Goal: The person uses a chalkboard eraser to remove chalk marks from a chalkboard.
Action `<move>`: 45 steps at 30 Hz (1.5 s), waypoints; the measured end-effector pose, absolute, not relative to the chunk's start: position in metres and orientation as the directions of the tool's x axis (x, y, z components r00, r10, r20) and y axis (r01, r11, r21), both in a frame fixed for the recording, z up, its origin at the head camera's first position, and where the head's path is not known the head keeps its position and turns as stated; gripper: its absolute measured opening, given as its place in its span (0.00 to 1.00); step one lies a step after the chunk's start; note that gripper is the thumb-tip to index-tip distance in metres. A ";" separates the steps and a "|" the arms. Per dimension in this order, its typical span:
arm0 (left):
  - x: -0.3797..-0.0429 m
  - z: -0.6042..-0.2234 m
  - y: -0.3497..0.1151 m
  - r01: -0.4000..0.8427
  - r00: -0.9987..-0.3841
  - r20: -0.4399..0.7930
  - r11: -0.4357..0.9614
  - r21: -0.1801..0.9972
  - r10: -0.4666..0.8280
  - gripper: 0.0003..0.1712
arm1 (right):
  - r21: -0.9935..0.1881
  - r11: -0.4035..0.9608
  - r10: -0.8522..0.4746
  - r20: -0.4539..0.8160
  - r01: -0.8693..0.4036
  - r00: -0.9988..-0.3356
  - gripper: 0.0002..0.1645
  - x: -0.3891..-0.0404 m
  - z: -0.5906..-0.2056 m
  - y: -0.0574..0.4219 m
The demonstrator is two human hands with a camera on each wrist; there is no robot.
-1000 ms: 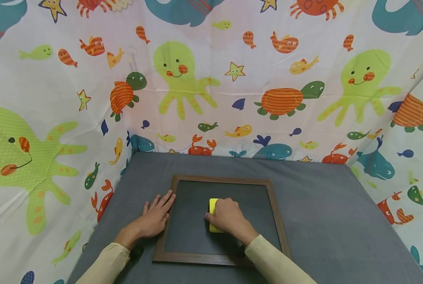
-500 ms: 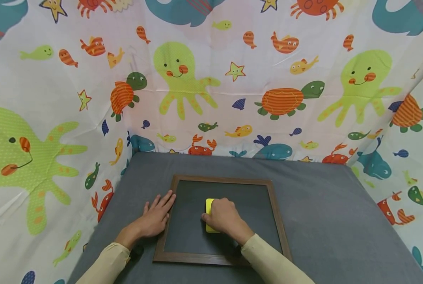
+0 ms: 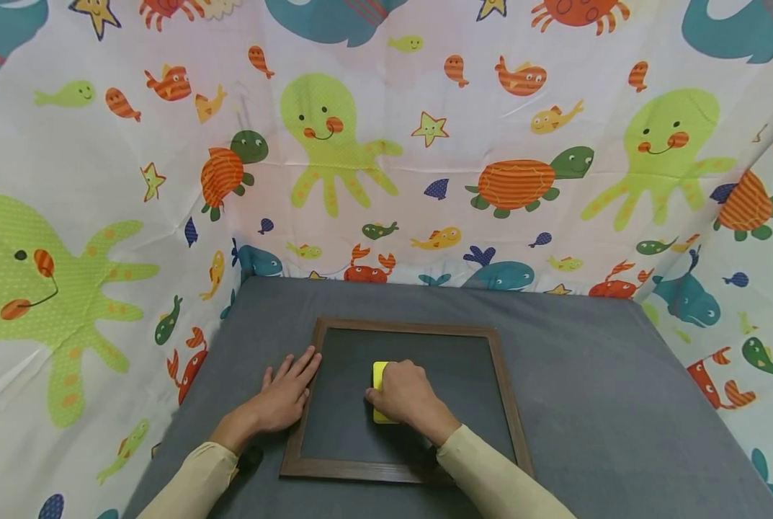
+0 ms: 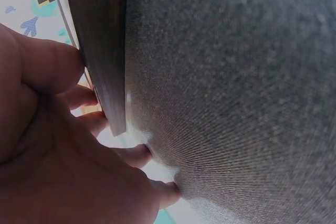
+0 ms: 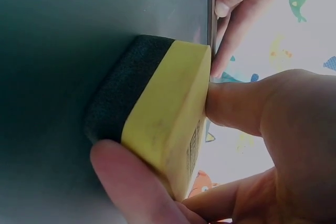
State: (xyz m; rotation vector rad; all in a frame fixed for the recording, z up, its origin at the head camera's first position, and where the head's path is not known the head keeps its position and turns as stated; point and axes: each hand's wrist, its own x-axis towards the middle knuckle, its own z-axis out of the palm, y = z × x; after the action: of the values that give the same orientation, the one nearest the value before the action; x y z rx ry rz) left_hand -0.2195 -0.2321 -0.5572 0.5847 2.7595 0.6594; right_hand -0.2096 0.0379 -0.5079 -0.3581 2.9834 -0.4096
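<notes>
A small chalkboard (image 3: 451,382) with a brown wooden frame lies flat on the grey cloth. Near its middle my right hand (image 3: 407,395) grips a yellow eraser (image 3: 378,404). In the right wrist view the eraser (image 5: 163,103) shows a dark felt layer against the board, with the thumb and fingers around its yellow body. My left hand (image 3: 279,398) rests at the board's left edge, fingers spread, fingertips on the frame. The left wrist view shows that hand (image 4: 79,145) with some fingertips against the wooden frame (image 4: 102,40) and others on the cloth.
Grey cloth (image 3: 593,389) covers the table around the board. Behind and on both sides hangs a white curtain (image 3: 412,94) printed with sea animals. A small dark object (image 3: 250,460), partly hidden, lies by the left wrist.
My right hand has slid the eraser a little to the left across the board. The left hand and the board stay where they were.
</notes>
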 end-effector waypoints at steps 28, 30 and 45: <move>-0.219 -0.558 -0.231 0.313 -0.895 -0.136 0.815 0.487 0.425 0.40 | -0.261 0.937 -0.261 -0.090 -0.230 -0.961 0.27 -0.213 -0.508 0.016; -0.219 -0.558 -0.231 0.312 -0.896 -0.135 0.815 0.488 0.423 0.40 | -0.257 0.939 -0.262 -0.095 -0.231 -0.960 0.27 -0.213 -0.508 0.014; -0.217 -0.553 -0.229 0.302 -0.899 -0.142 0.823 0.482 0.414 0.39 | -0.240 0.946 -0.251 -0.112 -0.219 -0.961 0.28 -0.215 -0.506 0.004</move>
State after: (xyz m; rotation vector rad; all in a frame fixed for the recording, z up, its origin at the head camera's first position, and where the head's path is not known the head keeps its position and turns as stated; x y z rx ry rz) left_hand -0.2169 -0.2295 -0.5531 0.5520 2.7655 0.6721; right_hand -0.2146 0.0038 -0.5061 -0.3594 2.9586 -0.3412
